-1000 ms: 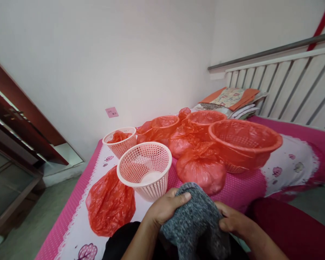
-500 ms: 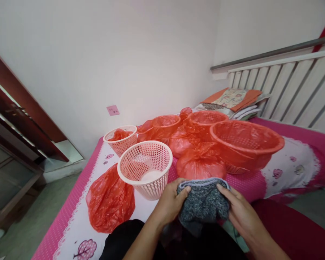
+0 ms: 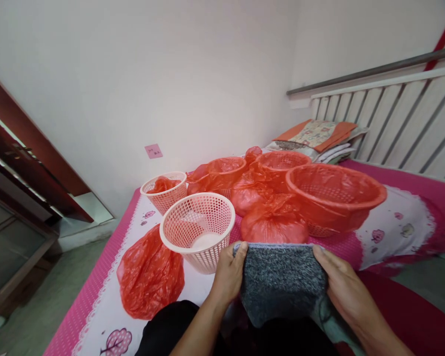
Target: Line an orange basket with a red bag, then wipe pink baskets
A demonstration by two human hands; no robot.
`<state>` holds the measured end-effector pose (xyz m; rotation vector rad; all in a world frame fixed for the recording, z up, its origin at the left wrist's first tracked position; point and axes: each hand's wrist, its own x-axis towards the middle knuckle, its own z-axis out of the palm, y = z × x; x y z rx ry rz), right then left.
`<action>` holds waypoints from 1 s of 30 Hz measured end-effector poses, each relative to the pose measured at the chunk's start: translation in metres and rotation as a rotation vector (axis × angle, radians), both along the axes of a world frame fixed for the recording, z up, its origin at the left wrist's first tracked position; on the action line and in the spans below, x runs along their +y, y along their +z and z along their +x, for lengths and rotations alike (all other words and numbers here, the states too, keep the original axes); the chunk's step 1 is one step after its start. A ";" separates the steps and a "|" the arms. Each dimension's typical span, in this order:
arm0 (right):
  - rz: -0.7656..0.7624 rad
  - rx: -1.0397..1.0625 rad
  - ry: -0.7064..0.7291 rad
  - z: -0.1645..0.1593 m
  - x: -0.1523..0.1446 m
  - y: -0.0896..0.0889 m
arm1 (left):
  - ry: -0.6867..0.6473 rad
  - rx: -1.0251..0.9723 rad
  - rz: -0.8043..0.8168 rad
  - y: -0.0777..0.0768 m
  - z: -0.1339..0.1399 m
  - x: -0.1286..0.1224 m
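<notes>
Cloth, grey, stretched above my black-clad lap: left hand pinches one upper corner, right hand the other. Best pulled evenly, I judge, thumbs level so the top edge runs straight. Fingers behind it hidden; lower hem shadowed, hard to trace.

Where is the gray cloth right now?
In the head view, the gray cloth is low and right of centre, held between the left hand and right hand, in front of a bulging red bag.
</notes>
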<state>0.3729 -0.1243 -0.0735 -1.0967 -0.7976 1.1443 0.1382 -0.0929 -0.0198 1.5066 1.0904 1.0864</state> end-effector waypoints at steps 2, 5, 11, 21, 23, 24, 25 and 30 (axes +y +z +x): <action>-0.009 0.026 -0.042 -0.002 0.001 -0.001 | 0.074 0.027 0.052 0.001 0.001 -0.001; -0.048 0.070 -0.145 -0.006 0.001 -0.003 | 0.111 0.129 0.170 0.006 -0.001 -0.004; -0.043 0.018 -0.065 -0.002 -0.001 -0.006 | -0.189 0.162 0.072 0.013 -0.010 -0.006; 0.015 -0.154 0.111 0.010 0.000 -0.012 | -0.112 0.224 0.121 0.014 -0.012 -0.004; 0.036 -0.224 0.127 0.010 -0.001 -0.014 | -0.098 0.196 0.134 0.012 -0.011 -0.003; 0.056 -0.260 0.111 0.010 -0.002 -0.015 | -0.089 0.185 0.136 0.011 -0.010 -0.003; 0.078 -0.291 0.086 0.010 -0.002 -0.015 | -0.085 0.176 0.135 0.010 -0.010 -0.002; 0.148 -0.367 -0.009 0.016 -0.002 -0.014 | -0.150 0.152 0.106 0.013 -0.011 -0.004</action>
